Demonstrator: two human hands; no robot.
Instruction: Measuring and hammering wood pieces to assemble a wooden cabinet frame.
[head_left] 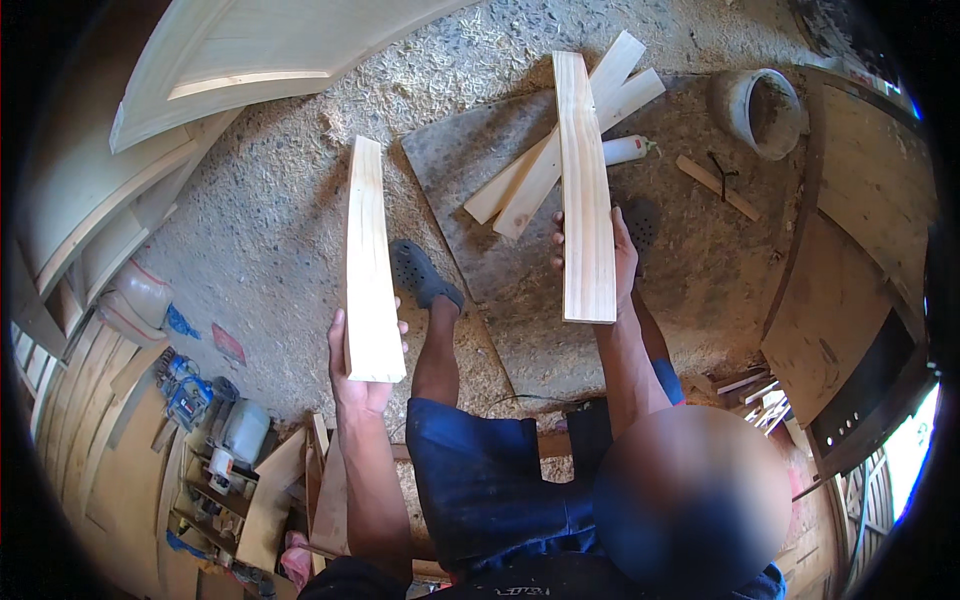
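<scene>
Left hand [364,392]: grasping one pale, slightly curved wooden board [370,270] near its lower end. Right hand [624,262]: grasping one brown-striped, pale wooden board [585,200] likewise, perhaps so we see both lengths unobstructed. Both raised above the shavings-strewn grey floor [270,230].

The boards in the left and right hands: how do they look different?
The right board shows bold brown grain stripes; the left board looks paler, its grain fainter. The left board sits lower in the picture than the right board. The left board appears against the floor, while the right board overlaps loose wooden strips. Both are long and wooden, held by the left hand and right hand respectively.
</scene>
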